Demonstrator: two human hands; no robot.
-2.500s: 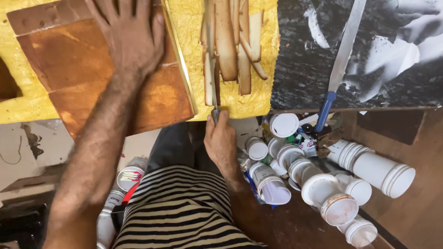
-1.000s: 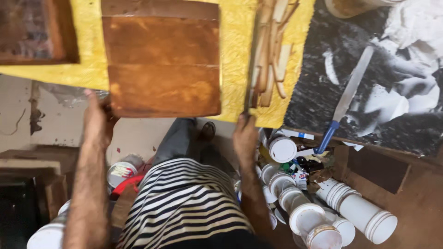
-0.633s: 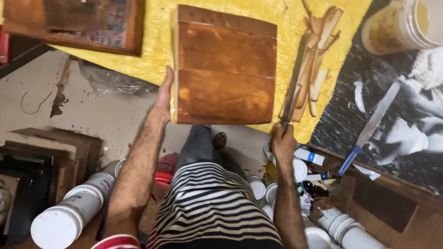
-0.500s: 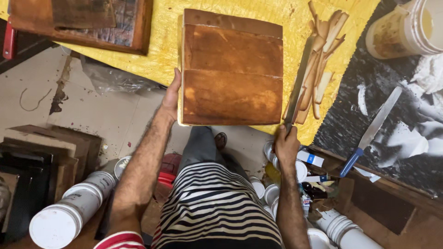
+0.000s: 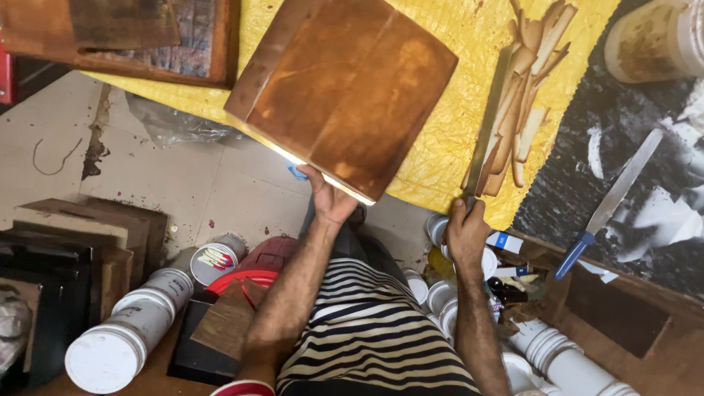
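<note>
- Our left hand [image 5: 331, 202] grips the near edge of the brown wooden board [image 5: 345, 92], which lies tilted on the yellow cloth [image 5: 440, 139] above it.
- Our right hand [image 5: 466, 233] closes round a long knife [image 5: 485, 139], whose blade runs up beside the wood strips [image 5: 524, 110].

The person wears a top [image 5: 374, 330] with narrow black and white stripes running across the body, filling the lower centre of the frame. Both forearms are bare and hairy, with no sleeves reaching them, and the left hand [image 5: 331, 202] and right hand [image 5: 466, 233] carry no gloves, rings or watch that can be seen. At the bottom edge, lower left of centre, a red band with a white rim [image 5: 242, 387] shows, though what it belongs to cannot be told.
</note>
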